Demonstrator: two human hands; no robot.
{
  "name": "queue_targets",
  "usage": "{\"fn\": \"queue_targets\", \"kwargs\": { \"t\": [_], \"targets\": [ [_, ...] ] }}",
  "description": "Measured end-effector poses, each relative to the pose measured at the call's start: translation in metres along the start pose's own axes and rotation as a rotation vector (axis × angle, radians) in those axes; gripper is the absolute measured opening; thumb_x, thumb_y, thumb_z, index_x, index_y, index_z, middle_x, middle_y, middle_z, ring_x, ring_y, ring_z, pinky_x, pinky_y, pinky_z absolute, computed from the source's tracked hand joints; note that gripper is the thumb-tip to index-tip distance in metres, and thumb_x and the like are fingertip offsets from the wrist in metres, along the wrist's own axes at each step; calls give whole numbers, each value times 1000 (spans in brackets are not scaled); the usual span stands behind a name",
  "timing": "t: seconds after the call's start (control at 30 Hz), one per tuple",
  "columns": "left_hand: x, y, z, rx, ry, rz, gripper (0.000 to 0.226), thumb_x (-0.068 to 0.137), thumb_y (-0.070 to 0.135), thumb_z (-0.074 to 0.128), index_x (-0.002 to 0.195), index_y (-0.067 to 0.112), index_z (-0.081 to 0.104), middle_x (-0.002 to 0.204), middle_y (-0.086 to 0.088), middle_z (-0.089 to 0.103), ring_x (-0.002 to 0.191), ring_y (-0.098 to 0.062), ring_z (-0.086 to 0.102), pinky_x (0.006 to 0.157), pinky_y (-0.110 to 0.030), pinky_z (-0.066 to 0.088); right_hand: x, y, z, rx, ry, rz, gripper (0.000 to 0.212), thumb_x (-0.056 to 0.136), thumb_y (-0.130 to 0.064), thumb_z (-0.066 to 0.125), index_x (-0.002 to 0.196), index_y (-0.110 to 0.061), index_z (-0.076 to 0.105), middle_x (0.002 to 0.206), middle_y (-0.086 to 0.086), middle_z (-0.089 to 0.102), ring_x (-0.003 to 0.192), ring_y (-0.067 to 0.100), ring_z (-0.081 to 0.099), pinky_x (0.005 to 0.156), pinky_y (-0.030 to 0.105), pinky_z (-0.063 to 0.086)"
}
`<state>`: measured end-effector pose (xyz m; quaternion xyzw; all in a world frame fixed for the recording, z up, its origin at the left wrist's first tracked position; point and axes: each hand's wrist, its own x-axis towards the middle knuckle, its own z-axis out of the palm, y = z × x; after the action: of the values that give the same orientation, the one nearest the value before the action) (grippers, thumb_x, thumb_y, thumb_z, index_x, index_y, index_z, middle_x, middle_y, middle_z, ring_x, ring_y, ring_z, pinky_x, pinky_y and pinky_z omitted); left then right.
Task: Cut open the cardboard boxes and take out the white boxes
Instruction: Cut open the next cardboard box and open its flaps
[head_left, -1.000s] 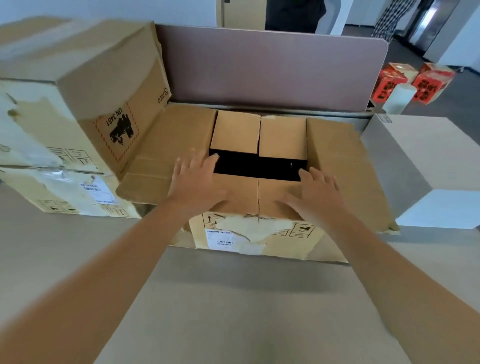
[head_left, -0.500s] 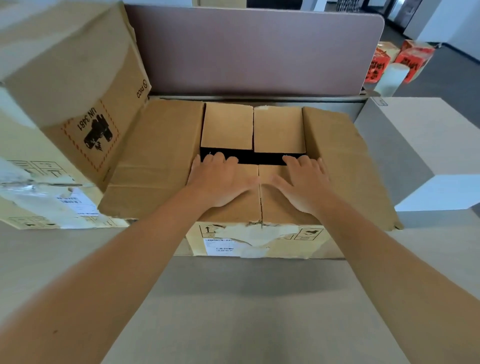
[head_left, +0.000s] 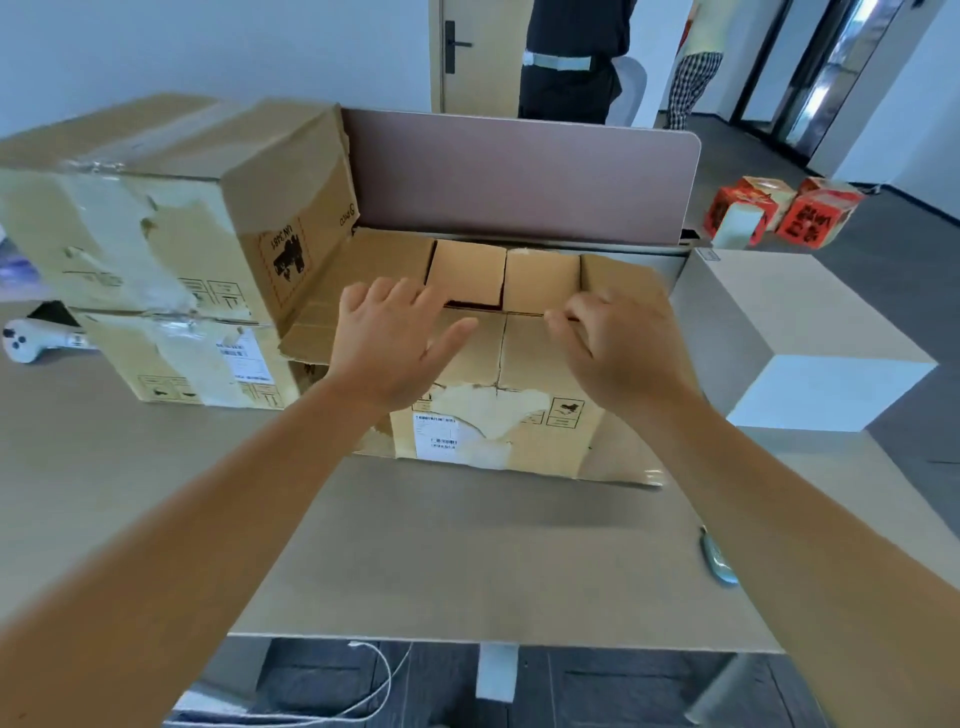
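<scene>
Right hand (head_left: 621, 348) pinching corrugated flap (head_left: 540, 353)

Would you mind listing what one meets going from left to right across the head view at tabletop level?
White controller → stacked cardboard boxes → left hand → right hand, both hands at the opened cardboard box → white box; the blue box cutter lies nearer, beside the right forearm.

A pale table (head_left: 467, 561) is carrying an opened cardboard box (head_left: 498, 415) at centre. Two stacked cardboard boxes (head_left: 171, 291) are sitting at its nine o'clock, a white controller (head_left: 31, 340) beyond them, and a utility knife (head_left: 717, 564) is lying at four o'clock.
</scene>
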<state>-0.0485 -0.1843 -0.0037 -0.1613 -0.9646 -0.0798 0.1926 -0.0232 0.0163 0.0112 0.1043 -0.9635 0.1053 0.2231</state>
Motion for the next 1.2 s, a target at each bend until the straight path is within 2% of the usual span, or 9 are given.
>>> {"fn": "queue_targets", "kwargs": {
  "t": [0.1, 0.23, 0.33, 0.43, 0.5, 0.63, 0.77, 0.87, 1.2],
  "targets": [
    [-36, 7, -3, -29, -57, -55, 96, 71, 69, -9, 122, 21, 56, 117, -2, 60, 111, -24, 50, 92, -36, 28, -26, -9, -1, 42, -38, 13, 48, 93, -44, 27, 53, -18, 33, 53, -4, 36, 58, 22, 44, 53, 28, 28],
    [-74, 12, 11, -61, -168, -95, 93, 67, 65, -8, 108, 23, 64, 100, -2, 60, 101, -25, 51, 77, -31, 26, -57, -10, 14, 103, -200, 64, 48, 96, -41, 31, 55, -17, 35, 57, -1, 36, 61, 22, 44, 58, 28, 31],
    [-91, 13, 29, -72, -361, -99, 92, 69, 67, -7, 116, 23, 59, 118, -3, 55, 115, -22, 45, 90, -36, 31, -78, -7, 29, 122, -411, 129, 48, 96, -41, 33, 55, -17, 32, 59, 0, 36, 67, 23, 44, 63, 30, 32],
    [-101, 17, 46, -21, -601, -85, 54, 95, 52, 17, 134, 27, 45, 146, -5, 30, 135, -24, 24, 107, -41, 21, -92, -3, 46, 113, -575, 155, 44, 96, -37, 35, 59, -15, 33, 78, 5, 41, 82, 27, 49, 71, 33, 37],
    [-103, 18, 54, -53, -658, -128, 50, 97, 49, 24, 140, 26, 37, 154, -5, 14, 141, -24, 13, 111, -41, 17, -95, -1, 55, 92, -606, 130, 34, 96, -34, 37, 74, -9, 42, 95, 12, 43, 98, 32, 50, 81, 36, 40],
    [-89, 20, 57, -40, -613, -108, 54, 96, 51, 25, 142, 24, 32, 154, -4, 16, 141, -22, 14, 112, -38, 16, -86, 2, 57, 91, -597, 118, 39, 96, -34, 36, 116, -5, 52, 117, 13, 47, 108, 29, 48, 91, 38, 43],
    [-52, 17, 47, -93, -446, -83, 47, 95, 46, 35, 130, 16, 43, 138, -2, 40, 131, -22, 32, 104, -37, 26, -57, 6, 52, 177, -445, 155, 37, 96, -31, 38, 113, -5, 57, 117, 10, 53, 107, 25, 51, 91, 38, 44],
    [-11, 11, 48, -97, -428, -74, 53, 96, 48, 32, 138, 16, 37, 143, -2, 38, 134, -21, 30, 108, -39, 25, -25, 13, 54, 242, -389, 173, 36, 96, -30, 40, 124, -11, 52, 123, 6, 51, 111, 21, 50, 92, 33, 41],
    [115, -22, 110, -190, -634, -114, 65, 94, 56, 28, 144, 15, 26, 145, -9, 39, 133, -30, 34, 107, -46, 32, 82, 45, 107, 362, -508, 460, 49, 97, -25, 40, 143, -14, 26, 136, 9, 47, 120, 23, 49, 94, 30, 40]
  ]
}}
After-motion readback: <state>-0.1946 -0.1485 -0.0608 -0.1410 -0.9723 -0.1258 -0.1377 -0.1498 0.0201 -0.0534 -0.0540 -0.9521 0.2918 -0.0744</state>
